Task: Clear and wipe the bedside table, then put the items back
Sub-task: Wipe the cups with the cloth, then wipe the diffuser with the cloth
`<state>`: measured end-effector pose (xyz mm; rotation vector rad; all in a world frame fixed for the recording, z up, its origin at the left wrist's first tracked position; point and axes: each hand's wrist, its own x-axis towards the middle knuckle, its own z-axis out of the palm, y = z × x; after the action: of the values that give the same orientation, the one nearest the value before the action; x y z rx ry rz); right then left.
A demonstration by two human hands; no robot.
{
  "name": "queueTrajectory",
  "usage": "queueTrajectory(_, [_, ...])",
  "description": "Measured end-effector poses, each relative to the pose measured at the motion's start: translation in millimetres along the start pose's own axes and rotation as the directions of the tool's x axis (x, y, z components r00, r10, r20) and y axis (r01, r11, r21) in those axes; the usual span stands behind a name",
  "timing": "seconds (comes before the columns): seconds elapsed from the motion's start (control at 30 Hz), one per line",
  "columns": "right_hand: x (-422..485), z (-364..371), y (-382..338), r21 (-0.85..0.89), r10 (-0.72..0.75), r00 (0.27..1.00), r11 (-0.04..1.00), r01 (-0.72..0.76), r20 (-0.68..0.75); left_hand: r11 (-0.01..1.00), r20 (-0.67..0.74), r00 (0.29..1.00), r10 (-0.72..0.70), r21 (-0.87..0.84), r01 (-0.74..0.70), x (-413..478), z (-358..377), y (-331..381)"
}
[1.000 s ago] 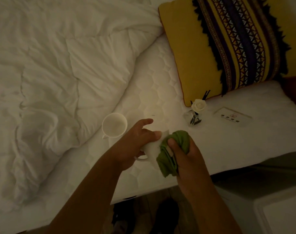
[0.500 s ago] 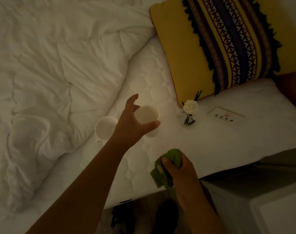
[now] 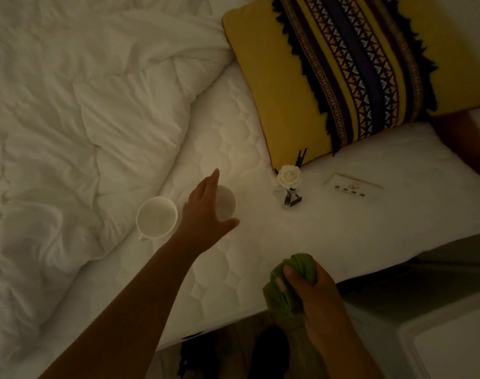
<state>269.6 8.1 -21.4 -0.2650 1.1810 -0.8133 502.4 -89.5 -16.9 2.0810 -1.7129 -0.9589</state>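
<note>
A small white ceramic cup [image 3: 227, 201] sits on the white quilted mattress [image 3: 225, 149], with the left hand [image 3: 206, 212] curled around it, index finger stretched past its far side and thumb on the near side; whether the fingers press its wall cannot be told. Just to its left stands a second white mug [image 3: 156, 217], mouth up, beside the rumpled white duvet [image 3: 69, 119]. The right hand [image 3: 312, 291] is clenched on a bunched green cloth [image 3: 288, 285] over the mattress edge. Farther right a small glass vase with a white rose [image 3: 288, 184] stands upright, then a flat white card [image 3: 352, 187], both before a yellow patterned cushion [image 3: 342, 72]. The white bedside table [image 3: 438, 337] shows at lower right.
</note>
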Motion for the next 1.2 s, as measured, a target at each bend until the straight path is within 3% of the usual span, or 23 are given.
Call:
queueTrajectory(0.1, [-2.9,-5.5,-4.3,0.075,0.027,1.0,0.997,-0.028,0.008,0.98,-0.169,0.973,0.157,0.151,-0.132,-8.2,0.4,18.0])
queueTrajectory(0.2, [-9.1,-11.7,-16.9,-0.053,0.012,0.997,0.998,-0.016,-0.077,0.947,-0.246,0.918,0.31,0.158,-0.278,-6.7,18.8,46.1])
queueTrajectory(0.33, [-9.4,-27.6,-24.8,-0.141,0.032,0.996,0.989,-0.044,-0.086,0.984,-0.098,0.991,0.096,-0.138,-0.109,8.2,56.2,76.6])
queueTrajectory(0.47, [-5.8,-44.6,-23.0,-0.079,0.015,0.997,0.997,-0.021,-0.074,0.923,-0.055,0.991,-0.119,-0.373,0.09,25.9,83.6,89.9])
queueTrajectory(0.53, [-5.3,-52.7,-21.7,-0.052,0.015,0.995,0.998,-0.02,-0.096,0.889,-0.095,0.988,-0.119,-0.454,0.063,33.7,91.9,95.4])
queueTrajectory(0.7, [-1.4,-61.2,-29.5,-0.015,0.05,0.996,0.999,-0.051,-0.08,0.904,-0.156,0.985,-0.08,-0.427,0.006,41.9,100.9,103.0])
queueTrajectory(0.87, [2.5,-47.0,-52.2,-0.168,-0.133,0.989,0.978,0.12,-0.068,0.905,-0.119,0.987,-0.108,-0.423,0.048,43.7,87.8,100.2])
queueTrajectory(1.0, [5.2,-21.1,-66.7,-0.409,-0.348,0.937,0.86,0.303,-0.038,0.869,-0.016,0.999,-0.052,-0.494,0.037,27.2,70.3,105.3])
queueTrajectory(1.1, [10.5,1.6,-73.0,-0.494,-0.491,0.87,0.767,0.408,-0.044,0.743,0.004,0.996,-0.088,-0.665,0.068,9.4,57.8,116.0])
queueTrajectory(1.2, [12.4,19.1,-77.5,-0.519,-0.546,0.837,0.73,0.445,-0.05,0.627,0.045,0.994,-0.098,-0.773,0.097,-7.4,47.7,122.0])
